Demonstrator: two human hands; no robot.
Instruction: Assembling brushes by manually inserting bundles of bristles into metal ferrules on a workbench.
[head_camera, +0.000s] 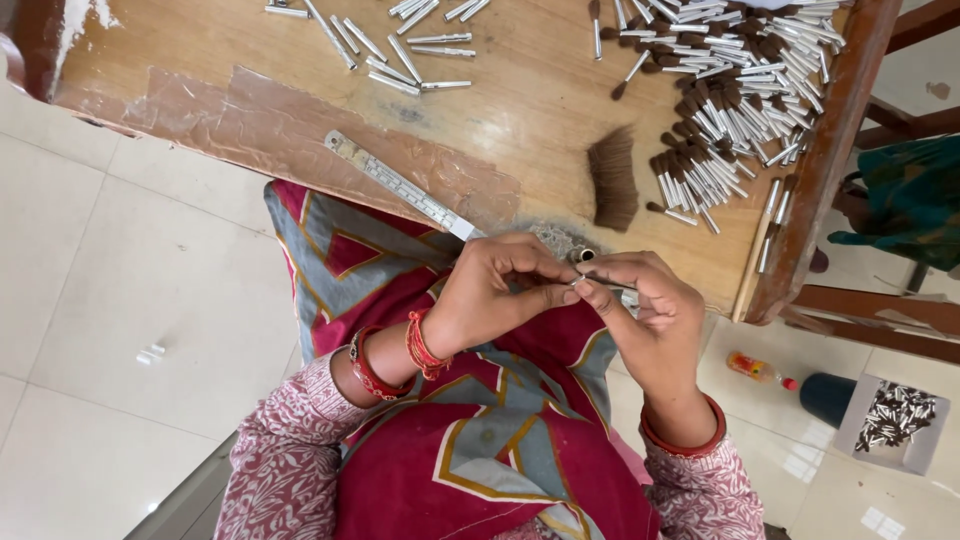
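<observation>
Seeing left hand (497, 290) and right hand (640, 305) together, fingertips pinching one small metal tube (583, 283) | I note hair bundle (612, 180) near, on wooden table (530, 90)

Above a worn wooden table (520, 100) strewn with brush-tipped silver metal tubes (735, 110), the left hand (495, 290) and right hand (645, 305) pinch one small silver ferrule (583, 281) between fingertips.

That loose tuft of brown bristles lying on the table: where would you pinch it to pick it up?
Probably at the narrow top end of the bristle tuft, coming down from above. There the hairs lie gathered tight, while the lower end fans out wide. The wooden table is bare on both sides of it, so fingers could fit.
</observation>
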